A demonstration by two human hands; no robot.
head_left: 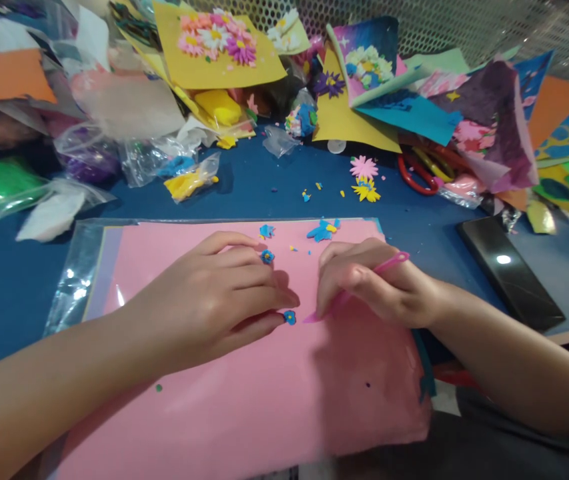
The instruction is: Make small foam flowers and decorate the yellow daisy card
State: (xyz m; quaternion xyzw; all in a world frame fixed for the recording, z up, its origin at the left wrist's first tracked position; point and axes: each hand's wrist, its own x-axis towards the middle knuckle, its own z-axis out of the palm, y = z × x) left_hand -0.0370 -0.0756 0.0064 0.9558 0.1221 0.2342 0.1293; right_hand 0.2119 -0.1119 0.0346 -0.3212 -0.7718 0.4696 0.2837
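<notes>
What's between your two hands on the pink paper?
In the head view, a small blue flower sits between the left hand and right hand.

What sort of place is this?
Probably a handicraft table, maybe a workshop or classroom: small blue flower shapes on a pink sheet, a pink modelling tool in hand, finished flower cards piled behind, and bagged green modelling clay.

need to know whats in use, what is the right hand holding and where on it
The right hand grips a pink tool by its middle, between thumb and fingers. The left hand shows nothing held.
</notes>
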